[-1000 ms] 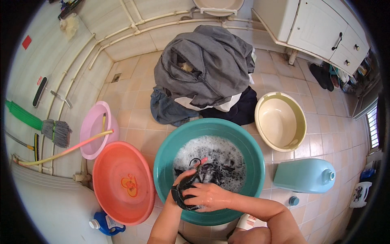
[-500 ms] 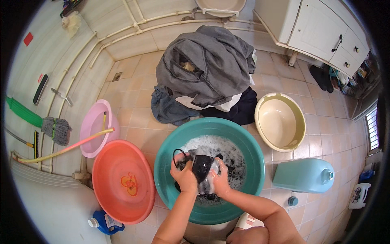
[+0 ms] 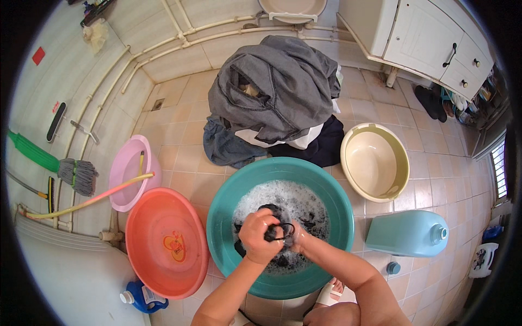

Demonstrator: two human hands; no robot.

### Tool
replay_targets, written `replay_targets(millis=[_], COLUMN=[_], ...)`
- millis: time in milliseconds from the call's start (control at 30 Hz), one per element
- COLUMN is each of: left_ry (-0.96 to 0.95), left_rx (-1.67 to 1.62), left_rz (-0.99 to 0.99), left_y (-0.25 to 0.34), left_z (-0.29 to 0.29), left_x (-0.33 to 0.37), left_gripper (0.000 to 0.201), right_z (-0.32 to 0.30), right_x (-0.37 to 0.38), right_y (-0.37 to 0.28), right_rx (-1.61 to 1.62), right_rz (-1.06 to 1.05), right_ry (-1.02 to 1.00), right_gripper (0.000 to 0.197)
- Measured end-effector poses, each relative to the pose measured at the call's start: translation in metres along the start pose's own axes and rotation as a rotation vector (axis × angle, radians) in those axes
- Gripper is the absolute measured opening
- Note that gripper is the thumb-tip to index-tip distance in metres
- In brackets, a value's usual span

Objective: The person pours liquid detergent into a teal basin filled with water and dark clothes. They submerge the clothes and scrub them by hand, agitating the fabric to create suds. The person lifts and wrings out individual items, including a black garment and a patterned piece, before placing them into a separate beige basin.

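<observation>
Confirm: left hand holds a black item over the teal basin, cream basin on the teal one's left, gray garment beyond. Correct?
Wrong side: the cream basin sits right of the teal basin in the head view. Left hand, black item and gray garment are as stated.

A pale, pinkish-beige tiled floor [image 3: 182,122] is carrying a teal basin [image 3: 339,225], and a heap of clothes [image 3: 277,81] is spreading just beyond that basin. To the teal basin's left, a red basin [image 3: 152,217], a pink basin [image 3: 122,182] and a blue bottle [image 3: 145,299] are resting, while to its right a cream basin [image 3: 374,163], a light blue jug [image 3: 402,233] and a small cap [image 3: 393,268] are sitting.
</observation>
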State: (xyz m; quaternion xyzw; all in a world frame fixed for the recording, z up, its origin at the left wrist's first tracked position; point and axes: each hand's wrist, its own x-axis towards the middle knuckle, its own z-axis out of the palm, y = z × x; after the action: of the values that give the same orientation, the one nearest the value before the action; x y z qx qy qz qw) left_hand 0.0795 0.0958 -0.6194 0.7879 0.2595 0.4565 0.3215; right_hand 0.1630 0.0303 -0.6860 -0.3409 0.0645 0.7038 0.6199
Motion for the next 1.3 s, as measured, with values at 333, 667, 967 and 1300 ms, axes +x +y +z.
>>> replay_targets(millis=[333,667,967,1300], left_ry=[0.645,0.185,-0.236,-0.462], left_rx=[-0.476,-0.491,-0.001,0.096], left_rz=[-1.003,-0.806,0.265,0.895], left_y=[-0.064,-0.018,0.022,0.025], left_z=[0.001,0.006,-0.012,-0.016], left_x=[-0.021,-0.021,-0.004,-0.019], left_gripper=[0.038,0.029,0.027,0.01], right_z=[0.014,0.014,-0.003,0.001], right_x=[-0.002,-0.008,-0.014,0.003], right_y=[0.014,0.008,-0.012,-0.03], right_rx=[-0.288,-0.031,0.358,-0.684], right_rz=[-0.057,-0.227,0.11,-0.08], right_ry=[0.064,0.046,-0.347,-0.56], right_gripper=[0.074,0.051,0.027,0.027])
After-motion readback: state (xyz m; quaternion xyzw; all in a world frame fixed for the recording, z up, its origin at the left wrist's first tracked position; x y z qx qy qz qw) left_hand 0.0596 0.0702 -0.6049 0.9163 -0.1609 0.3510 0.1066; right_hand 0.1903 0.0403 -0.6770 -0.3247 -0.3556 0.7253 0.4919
